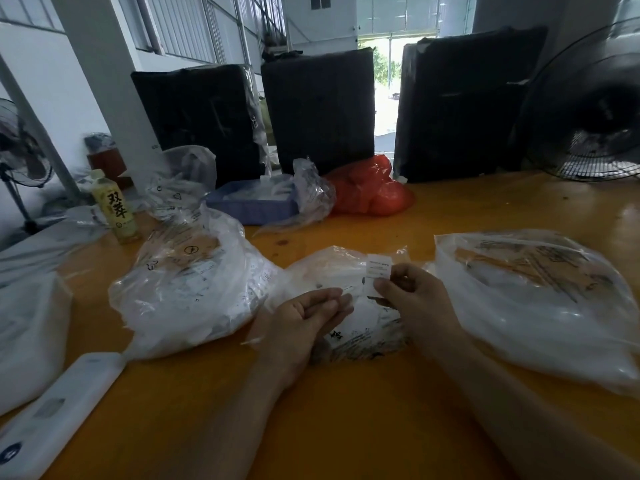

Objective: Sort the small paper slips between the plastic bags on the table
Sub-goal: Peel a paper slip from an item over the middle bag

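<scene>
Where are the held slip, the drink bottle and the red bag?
slip (378, 266): head view, on its printed upper half, above the right hand's fingers.
bottle (116, 209): head view, on the label.
red bag (372, 188): head view, on its middle bulge.

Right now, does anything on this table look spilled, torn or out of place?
Nothing stands out. The right hand pinches one paper slip above the middle plastic bag; the left hand is cupped beside it. The bottle stands upright, and no loose slips show on the table.
</scene>
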A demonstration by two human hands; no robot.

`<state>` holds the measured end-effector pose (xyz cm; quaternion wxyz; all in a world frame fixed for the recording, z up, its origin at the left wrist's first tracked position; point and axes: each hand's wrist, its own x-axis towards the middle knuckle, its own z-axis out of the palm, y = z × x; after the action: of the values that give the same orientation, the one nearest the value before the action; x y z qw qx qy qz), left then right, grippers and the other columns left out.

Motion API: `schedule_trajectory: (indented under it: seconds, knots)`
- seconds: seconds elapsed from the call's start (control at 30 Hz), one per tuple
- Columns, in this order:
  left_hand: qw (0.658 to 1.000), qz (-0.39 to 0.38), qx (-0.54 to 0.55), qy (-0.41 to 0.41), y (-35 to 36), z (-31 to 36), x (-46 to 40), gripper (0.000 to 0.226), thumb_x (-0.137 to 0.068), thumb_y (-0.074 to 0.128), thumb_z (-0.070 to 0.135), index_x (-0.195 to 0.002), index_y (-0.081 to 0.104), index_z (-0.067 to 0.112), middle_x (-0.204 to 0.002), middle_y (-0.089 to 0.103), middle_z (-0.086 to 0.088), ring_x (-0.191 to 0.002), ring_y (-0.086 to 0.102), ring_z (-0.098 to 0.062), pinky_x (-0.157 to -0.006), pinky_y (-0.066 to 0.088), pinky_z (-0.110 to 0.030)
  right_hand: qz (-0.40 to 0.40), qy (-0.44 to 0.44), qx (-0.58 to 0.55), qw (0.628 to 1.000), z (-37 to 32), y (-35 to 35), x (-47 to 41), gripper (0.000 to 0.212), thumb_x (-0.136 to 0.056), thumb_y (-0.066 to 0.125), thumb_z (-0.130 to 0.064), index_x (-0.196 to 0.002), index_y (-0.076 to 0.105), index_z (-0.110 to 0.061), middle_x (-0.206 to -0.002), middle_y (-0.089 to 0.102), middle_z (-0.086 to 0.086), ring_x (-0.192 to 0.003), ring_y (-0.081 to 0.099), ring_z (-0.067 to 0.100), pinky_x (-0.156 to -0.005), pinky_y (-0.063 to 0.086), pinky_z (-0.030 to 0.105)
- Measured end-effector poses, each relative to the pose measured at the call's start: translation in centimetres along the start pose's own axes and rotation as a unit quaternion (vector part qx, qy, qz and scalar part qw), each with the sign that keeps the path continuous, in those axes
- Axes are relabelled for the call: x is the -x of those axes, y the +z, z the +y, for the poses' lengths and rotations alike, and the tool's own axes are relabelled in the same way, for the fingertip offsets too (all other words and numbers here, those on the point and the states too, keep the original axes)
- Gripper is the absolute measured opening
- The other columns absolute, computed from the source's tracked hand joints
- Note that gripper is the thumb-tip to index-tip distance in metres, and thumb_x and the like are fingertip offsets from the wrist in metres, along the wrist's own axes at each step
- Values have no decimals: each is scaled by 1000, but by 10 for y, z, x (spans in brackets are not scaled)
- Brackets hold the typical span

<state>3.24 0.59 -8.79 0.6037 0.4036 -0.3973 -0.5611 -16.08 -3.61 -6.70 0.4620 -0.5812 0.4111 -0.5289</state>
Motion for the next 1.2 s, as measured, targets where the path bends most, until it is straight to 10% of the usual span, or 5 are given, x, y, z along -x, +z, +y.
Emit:
schedule_trajectory:
  seconds: [0.33,0.5,0.67,1.2]
  knots:
    - [999,-21,-32,2,2,3,3,53,-75,85,29,-122,72,7,-118,79,-16,-116,75,-25,-89,60,-22,-13,1,-24,1000,-5,-6,1,6,-92,74,-24,-96,73,-20,-83,75,-2,-73,70,13,-68,56,22]
    - [999,-16,-40,8,1,2,3,56,-72,90,35,-119,75,11,-118,79,-15,-118,74,-27,-92,61,-27,-44,-48,94,993,-6,-1,3,7,-90,75,-30,-90,69,-28,-85,75,-5,-81,71,25,-71,59,39]
    - [999,-9,-43,15,-1,0,2,39,-84,78,21,-121,72,10,-116,79,-18,-116,74,-29,-93,60,-26,-44,-90,169,981,-2,1,3,10,-90,75,-31,-87,66,-29,-79,69,-17,-68,63,12,-56,47,15]
    - [995,12,-100,25,4,3,7,61,-71,89,47,-122,72,17,-111,81,-11,-112,76,-23,-91,61,-25,-31,-193,312,930,-3,-2,4,9,-92,75,-19,-92,69,-26,-84,67,-20,-90,61,-5,-74,43,2]
